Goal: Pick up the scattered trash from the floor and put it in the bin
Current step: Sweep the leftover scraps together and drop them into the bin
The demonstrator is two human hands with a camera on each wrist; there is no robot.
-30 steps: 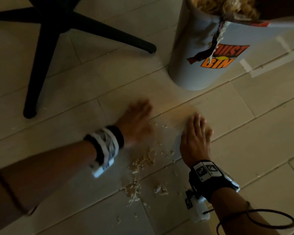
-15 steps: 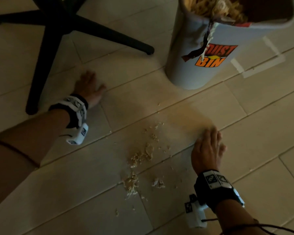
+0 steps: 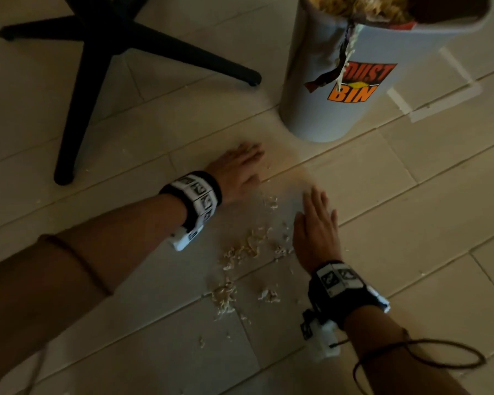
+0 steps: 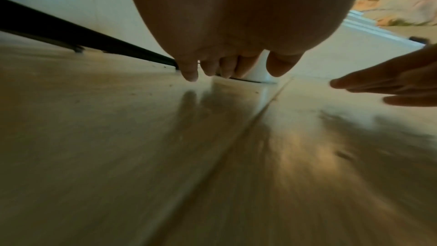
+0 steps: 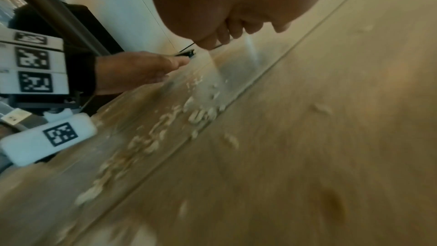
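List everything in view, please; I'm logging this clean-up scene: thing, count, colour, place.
trash scraps: many, pale beige, scattered on the floor between the hands
bin: one, white, orange label, far right, heaped with scraps
chair base: one, black, far left
floor: pale tiles
tape marks: white, beside the bin
left hand: flat on the floor, wristband
right hand: flat on the floor, wristband

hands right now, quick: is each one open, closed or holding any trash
Left hand: open, fingers flat on the floor, holding nothing.
Right hand: open, fingers straight on the floor beside the scattered trash, holding nothing.
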